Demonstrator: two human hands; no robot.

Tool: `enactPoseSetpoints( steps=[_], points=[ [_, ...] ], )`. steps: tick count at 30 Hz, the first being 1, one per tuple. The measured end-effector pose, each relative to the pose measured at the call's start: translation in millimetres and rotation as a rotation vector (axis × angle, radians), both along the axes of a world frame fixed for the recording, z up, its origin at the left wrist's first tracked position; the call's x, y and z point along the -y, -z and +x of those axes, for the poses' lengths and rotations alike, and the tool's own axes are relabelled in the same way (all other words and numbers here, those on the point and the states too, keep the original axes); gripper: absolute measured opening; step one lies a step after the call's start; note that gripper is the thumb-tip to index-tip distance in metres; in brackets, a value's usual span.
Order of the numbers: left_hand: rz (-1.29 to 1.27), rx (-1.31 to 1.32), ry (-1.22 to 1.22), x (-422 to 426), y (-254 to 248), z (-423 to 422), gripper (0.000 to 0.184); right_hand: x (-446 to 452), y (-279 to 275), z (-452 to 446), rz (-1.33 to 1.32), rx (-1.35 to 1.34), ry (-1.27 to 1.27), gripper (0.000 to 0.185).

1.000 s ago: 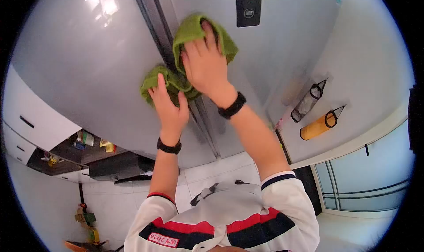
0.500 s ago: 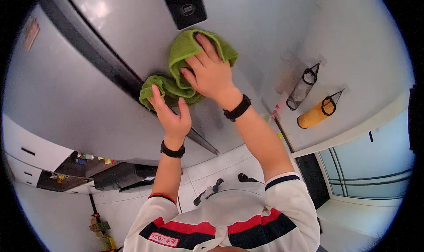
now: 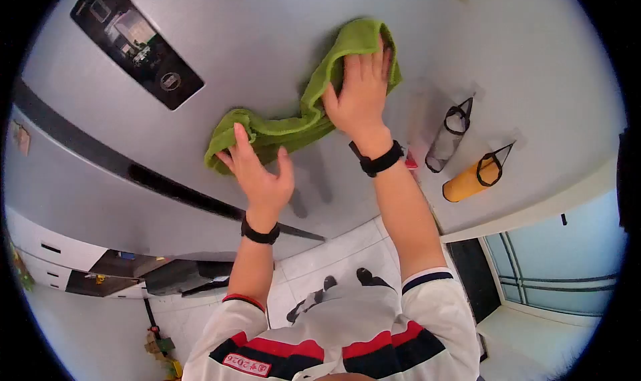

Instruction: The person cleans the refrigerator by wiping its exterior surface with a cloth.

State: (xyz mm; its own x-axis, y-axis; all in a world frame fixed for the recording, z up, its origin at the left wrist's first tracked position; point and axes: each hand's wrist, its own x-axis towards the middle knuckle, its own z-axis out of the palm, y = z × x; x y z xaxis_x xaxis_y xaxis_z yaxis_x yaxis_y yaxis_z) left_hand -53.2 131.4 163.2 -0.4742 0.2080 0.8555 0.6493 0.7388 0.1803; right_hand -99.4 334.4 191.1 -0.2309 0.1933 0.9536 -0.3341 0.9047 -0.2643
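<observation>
A green cloth (image 3: 284, 128) stretches between my two hands against a silver-grey refrigerator door (image 3: 260, 54). My right hand (image 3: 360, 94) presses its upper right end to the door, fingers extended, with a fold of cloth around the fingertips. Lower and to the left, my left hand (image 3: 257, 177) holds the other end, its thumb apart and some fingertips hidden in the fabric. A dark display panel (image 3: 137, 44) is set in the door, up and left of the cloth. Black bands circle both wrists.
A dark gap (image 3: 180, 191) runs between the door panels. At right hang a grey mesh holder (image 3: 449, 140) and a yellow holder (image 3: 471, 180). White drawers (image 3: 57, 247) stand at lower left, a frosted glass door (image 3: 554, 254) at lower right. Pale floor tiles (image 3: 334, 251) lie below.
My right hand has moved right and slightly up with its end of the cloth, so the cloth is more stretched out. The view has shifted; the display panel now appears farther left.
</observation>
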Motion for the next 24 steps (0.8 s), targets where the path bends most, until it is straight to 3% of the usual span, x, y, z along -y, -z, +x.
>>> enactPoseSetpoints(
  steps=[7, 16, 24],
  points=[
    [-0.042, -0.017, -0.008, -51.5, 12.6, -9.0, 0.085, -47.9, 30.1, -15.3, -0.143, 0.000, 0.011, 0.059],
    [-0.240, 0.015, 0.003, -92.2, 46.1, -12.5, 0.085, -74.3, 120.7, -27.4, -0.355, 0.002, 0.046, 0.064],
    [-0.462, 0.136, -0.002, -94.6, 127.3, -13.1, 0.083, -60.4, 212.1, -2.9, -0.580, 0.178, -0.089, 0.071]
  ],
)
